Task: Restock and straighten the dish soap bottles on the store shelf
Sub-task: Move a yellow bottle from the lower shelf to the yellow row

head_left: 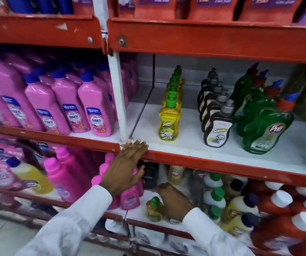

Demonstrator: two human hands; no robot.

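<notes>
The left hand [128, 167] lies flat, fingers spread, on the red shelf edge [222, 166]. Lower down, the right hand [174, 201] grips a small yellow bottle [154, 209]. Above stand yellow Patanjali Super bottles [169, 122], dark Super bottles [217, 130], and green Pril bottles [265, 126] at right.

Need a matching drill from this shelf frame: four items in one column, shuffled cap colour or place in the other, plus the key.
Items:
1. front yellow bottle
2. front dark bottle
3. pink bottles
4. left hand

Descriptions:
A. blue caps, left bay
B. fingers on the red shelf edge
C. grey cap
D. green pump top

Pairs: 1-D, 2-C, 3-A, 4-B
</notes>
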